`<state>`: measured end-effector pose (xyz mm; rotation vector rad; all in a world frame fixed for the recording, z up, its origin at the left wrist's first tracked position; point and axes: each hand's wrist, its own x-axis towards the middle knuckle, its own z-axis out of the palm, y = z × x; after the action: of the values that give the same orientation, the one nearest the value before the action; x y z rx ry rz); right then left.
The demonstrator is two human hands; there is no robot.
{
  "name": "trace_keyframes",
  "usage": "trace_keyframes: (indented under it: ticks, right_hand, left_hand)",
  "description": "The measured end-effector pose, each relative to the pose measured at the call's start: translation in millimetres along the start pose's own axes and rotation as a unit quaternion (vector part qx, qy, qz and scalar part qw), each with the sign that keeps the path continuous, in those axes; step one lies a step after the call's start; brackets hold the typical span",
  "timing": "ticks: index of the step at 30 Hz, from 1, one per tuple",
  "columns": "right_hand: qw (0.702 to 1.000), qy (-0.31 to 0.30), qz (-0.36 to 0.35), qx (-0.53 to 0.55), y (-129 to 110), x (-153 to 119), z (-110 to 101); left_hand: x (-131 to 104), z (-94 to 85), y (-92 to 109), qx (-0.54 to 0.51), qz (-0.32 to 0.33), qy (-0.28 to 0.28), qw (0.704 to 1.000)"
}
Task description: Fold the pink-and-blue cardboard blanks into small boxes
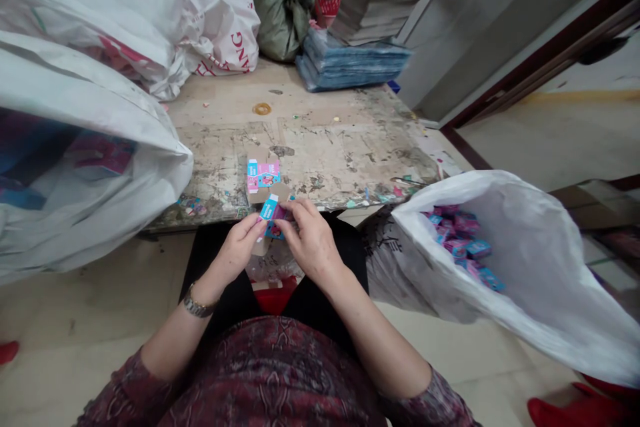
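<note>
Over the table's near edge, I hold a small blue and pink cardboard box (pixel 271 207) between both hands. My left hand (pixel 241 244) pinches its left side with thumb and fingers. My right hand (pixel 311 237) grips the right side, its fingers bent over the printed card. Part of the box is hidden behind my fingers. Just beyond it on the table lies another printed carton piece (pixel 263 173), blue and pink with brown flaps, apparently unfolded.
To the right gapes a white sack (pixel 540 247) with several small boxes (pixel 463 233) inside. Another white sack (pixel 100 213) bulges over the table's left side. On the worn table (pixel 340 140) lie rubber bands (pixel 261 109) and, farther back, a blue wrapped stack (pixel 350 63).
</note>
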<state>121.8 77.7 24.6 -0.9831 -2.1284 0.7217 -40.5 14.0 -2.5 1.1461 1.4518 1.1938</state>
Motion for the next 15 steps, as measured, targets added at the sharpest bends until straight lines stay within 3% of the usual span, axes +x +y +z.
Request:
trace_keyframes:
  ticks: [10, 15]
  right_hand:
    - [0.994, -0.004, 0.076, 0.083, 6.0, 5.2, -3.0]
    - [0.977, -0.039, 0.149, 0.144, 8.7, 5.2, -0.1]
  left_hand:
    - [-2.6, 1.1, 6.9, 0.032, -0.002, 0.001, 0.999]
    - [-1.5, 0.9, 9.4, 0.032, 0.002, 0.011, 0.999]
